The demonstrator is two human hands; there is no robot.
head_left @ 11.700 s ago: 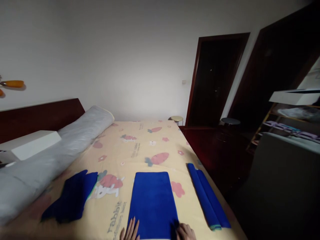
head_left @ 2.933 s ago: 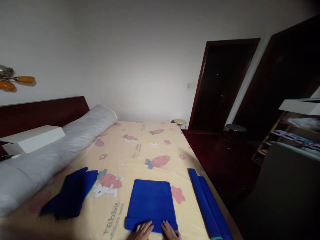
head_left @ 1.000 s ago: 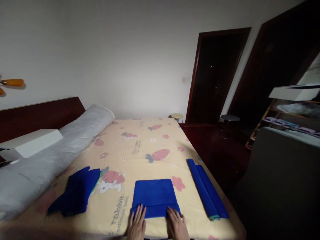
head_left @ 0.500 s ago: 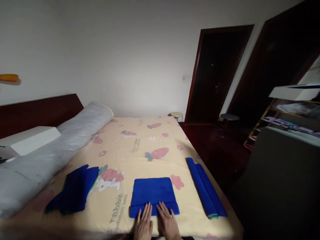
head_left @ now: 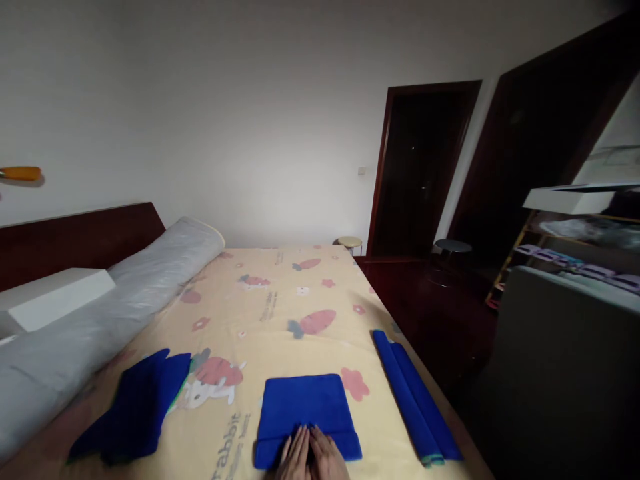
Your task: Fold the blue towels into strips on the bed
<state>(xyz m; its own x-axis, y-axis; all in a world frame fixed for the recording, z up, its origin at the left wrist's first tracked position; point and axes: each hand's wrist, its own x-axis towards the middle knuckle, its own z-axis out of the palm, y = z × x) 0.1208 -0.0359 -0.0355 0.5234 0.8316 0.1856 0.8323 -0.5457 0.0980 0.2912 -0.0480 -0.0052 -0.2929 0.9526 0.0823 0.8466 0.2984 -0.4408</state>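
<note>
A blue cloth [head_left: 303, 401] lies folded into a flat rectangle on the bed, with a folded strip along its near edge. My left hand [head_left: 295, 457] rests on that strip, its fingers stretched forward. Right beside it, my right hand [head_left: 327, 457] lies with fingers extended over the same strip. The two hands nearly touch at the middle of the cloth, and their lower parts are cut off by the frame. To the left sits a loosely crumpled blue cloth [head_left: 137, 407]. Along the bed's right side stretches another blue cloth [head_left: 413, 400], rolled or folded long, with a green edge.
The bed has a yellow patterned sheet [head_left: 280, 347]. A long grey plastic-wrapped roll [head_left: 145, 287] lies along the left, with a white box [head_left: 63, 293] on it. Past the right edge are a dark panel [head_left: 565, 360], a shelf rack [head_left: 575, 227] and a stool [head_left: 453, 247].
My hands have drawn together toward the middle of the folded strip, where they were apart before. The view has tilted up slightly, so the bed sits lower in the picture.
</note>
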